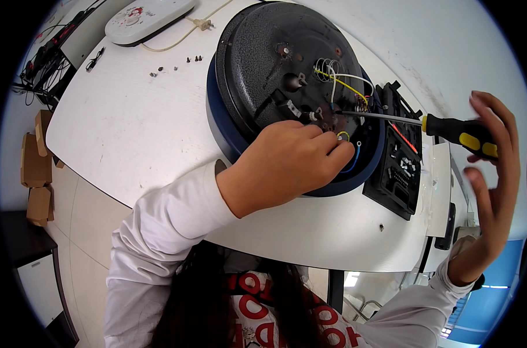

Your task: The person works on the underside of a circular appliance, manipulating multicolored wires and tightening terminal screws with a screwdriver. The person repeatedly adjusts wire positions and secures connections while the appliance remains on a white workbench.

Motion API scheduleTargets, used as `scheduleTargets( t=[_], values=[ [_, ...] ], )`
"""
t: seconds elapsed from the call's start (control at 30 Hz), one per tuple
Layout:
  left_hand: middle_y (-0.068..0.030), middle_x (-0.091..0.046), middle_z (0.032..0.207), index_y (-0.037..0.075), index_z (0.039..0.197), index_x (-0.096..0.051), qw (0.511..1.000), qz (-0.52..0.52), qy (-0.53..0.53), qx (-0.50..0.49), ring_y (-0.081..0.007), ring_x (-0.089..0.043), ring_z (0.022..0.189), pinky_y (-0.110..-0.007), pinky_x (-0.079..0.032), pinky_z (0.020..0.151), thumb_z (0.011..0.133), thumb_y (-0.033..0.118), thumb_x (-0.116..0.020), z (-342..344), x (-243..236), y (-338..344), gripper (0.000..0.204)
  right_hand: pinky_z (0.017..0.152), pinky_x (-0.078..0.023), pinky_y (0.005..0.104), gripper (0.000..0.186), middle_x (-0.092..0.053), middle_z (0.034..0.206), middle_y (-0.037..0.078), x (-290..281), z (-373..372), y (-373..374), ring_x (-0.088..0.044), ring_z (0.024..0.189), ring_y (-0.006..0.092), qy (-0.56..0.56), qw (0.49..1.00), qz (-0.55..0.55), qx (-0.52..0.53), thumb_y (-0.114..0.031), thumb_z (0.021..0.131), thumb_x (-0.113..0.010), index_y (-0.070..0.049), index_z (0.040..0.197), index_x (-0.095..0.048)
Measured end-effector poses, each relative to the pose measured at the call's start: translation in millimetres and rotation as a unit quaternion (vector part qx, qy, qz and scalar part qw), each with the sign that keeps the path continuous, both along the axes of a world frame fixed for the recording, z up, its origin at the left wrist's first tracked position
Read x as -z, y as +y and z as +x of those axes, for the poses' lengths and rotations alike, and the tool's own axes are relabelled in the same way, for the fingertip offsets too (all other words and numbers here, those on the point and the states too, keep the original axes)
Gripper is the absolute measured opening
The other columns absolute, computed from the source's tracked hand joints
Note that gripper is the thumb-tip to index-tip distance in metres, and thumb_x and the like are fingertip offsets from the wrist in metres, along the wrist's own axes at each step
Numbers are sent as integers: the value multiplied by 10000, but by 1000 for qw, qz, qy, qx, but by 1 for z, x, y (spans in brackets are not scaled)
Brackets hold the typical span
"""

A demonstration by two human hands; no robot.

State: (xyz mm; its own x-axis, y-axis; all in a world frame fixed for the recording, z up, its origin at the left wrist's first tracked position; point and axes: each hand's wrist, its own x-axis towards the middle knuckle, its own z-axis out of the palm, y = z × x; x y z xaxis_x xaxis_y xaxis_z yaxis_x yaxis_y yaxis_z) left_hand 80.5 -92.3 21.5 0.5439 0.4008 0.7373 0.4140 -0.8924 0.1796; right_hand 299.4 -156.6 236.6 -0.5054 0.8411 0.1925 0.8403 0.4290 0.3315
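Screwdriver with a black and yellow handle lies nearly level at right of centre, its tip over the dark round base of an appliance. The right hand, at the right edge, has its fingers apart around the handle's end, the thumb clear of it. The left hand, at the centre, rests at the base's lower edge with fingers curled together; whether they grip anything cannot be told. The base sits tilted in a blue shell on the white table. Near the tip are a coil spring and a yellow wire. A black tool case lies just right of the shell. Upper left, small screws lie near a pale plug and a white appliance panel.
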Motion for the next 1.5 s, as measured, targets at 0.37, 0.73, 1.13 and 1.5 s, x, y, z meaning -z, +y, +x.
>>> scheduleTargets(
  t=[0.37, 0.73, 1.13, 1.5],
  values=[
    [-38, -625, 739, 53, 905, -615, 1000, -1, -1, -1, -180, -661, 682, -277, -499, 567, 784, 87, -655, 0, -2, -1, 133, 908, -533, 377, 441, -502, 1249, 129, -7, 12, 8, -569, 1127, 291, -50, 994, -11, -92, 177, 722, -620, -72, 1086, -644],
    [-36, -628, 746, 56, 900, -613, 1000, -3, -1, -2, -182, -659, 680, -278, -500, 568, 781, 90, -652, 1, -1, 0, 130, 968, -525, 437, 354, -481, 1327, 158, -12, 17, 6, -554, 1199, 310, 11, 996, -83, -40, -20, 932, -494, -104, 1267, -572],
    [-43, -630, 742, 51, 912, -626, 1000, -3, -3, 0, -188, -659, 683, -282, -505, 569, 773, 86, -656, 1, -3, 0, 146, 981, -497, 382, 356, -498, 1362, 124, 14, 5, -12, -561, 1201, 302, 3, 995, 52, 86, -24, 911, -564, -99, 1259, -592],
    [-48, -640, 750, 41, 924, -634, 1000, -1, -14, 1, -195, -658, 665, -282, -510, 555, 768, 84, -667, 1, -2, 0, 166, 950, -510, 361, 385, -490, 1341, 179, 3, 1, -12, -565, 1197, 291, 47, 999, -24, 8, -51, 921, -483, -70, 1300, -544]
  ],
)
